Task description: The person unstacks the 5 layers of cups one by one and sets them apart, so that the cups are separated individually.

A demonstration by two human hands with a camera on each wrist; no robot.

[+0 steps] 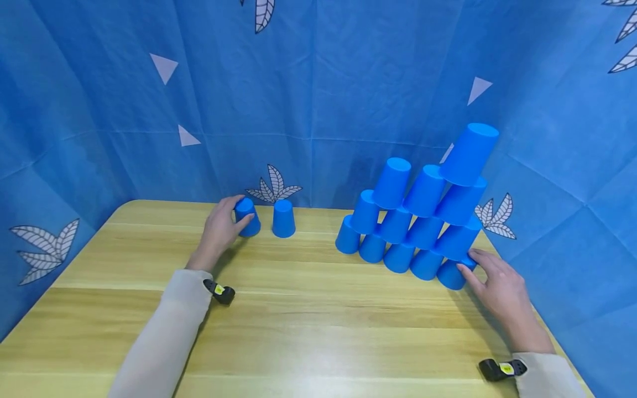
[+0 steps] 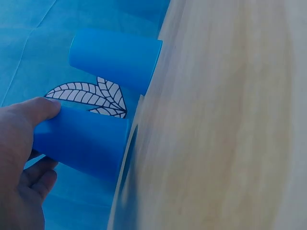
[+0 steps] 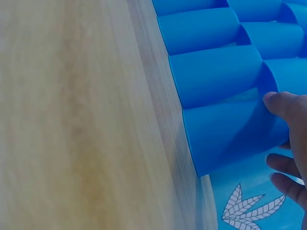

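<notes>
Fingers point(image 1: 242, 221) grip smooth tapered blue cup point(image 1: 247, 216), inverted.

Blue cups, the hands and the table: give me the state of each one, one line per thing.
Left hand: fingers curled round the left loose cup.
Left loose cup: upside down on the table, gripped.
Right loose cup: upside down, standing free beside it.
Cup pyramid: stacked upside down, top tiers leaning right.
Right hand: fingers touching the pyramid's bottom right cup.
Wooden table: bears all the cups.
</notes>
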